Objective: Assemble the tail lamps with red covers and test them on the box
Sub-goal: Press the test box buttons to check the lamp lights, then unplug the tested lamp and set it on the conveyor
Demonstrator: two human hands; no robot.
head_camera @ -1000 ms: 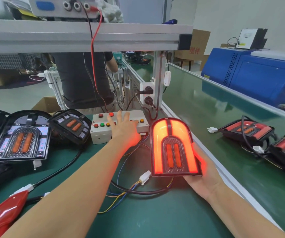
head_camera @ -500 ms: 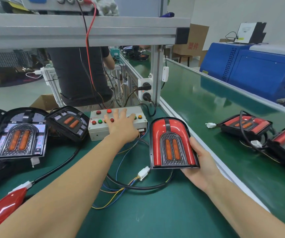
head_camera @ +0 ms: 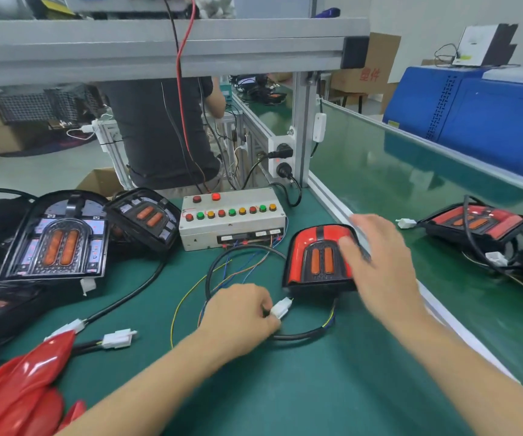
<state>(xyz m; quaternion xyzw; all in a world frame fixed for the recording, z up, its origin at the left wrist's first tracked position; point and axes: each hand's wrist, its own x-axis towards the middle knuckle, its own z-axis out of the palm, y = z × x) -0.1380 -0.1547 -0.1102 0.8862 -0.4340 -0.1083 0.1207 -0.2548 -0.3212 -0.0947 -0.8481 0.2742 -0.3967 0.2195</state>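
Blue machine [head_camera: 487, 121] beyond green conveyor [head_camera: 380, 171]

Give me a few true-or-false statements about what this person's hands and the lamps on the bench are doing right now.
1. The left hand pinches a white connector. True.
2. The red-covered tail lamp is glowing brightly. False: it is unlit.
3. The right hand rests on that lamp. True, though it is blurred.
4. The left hand presses a button on the test box. False: it is down at the connector, away from the box.
5. The uncovered lamp lies left of the box. True.
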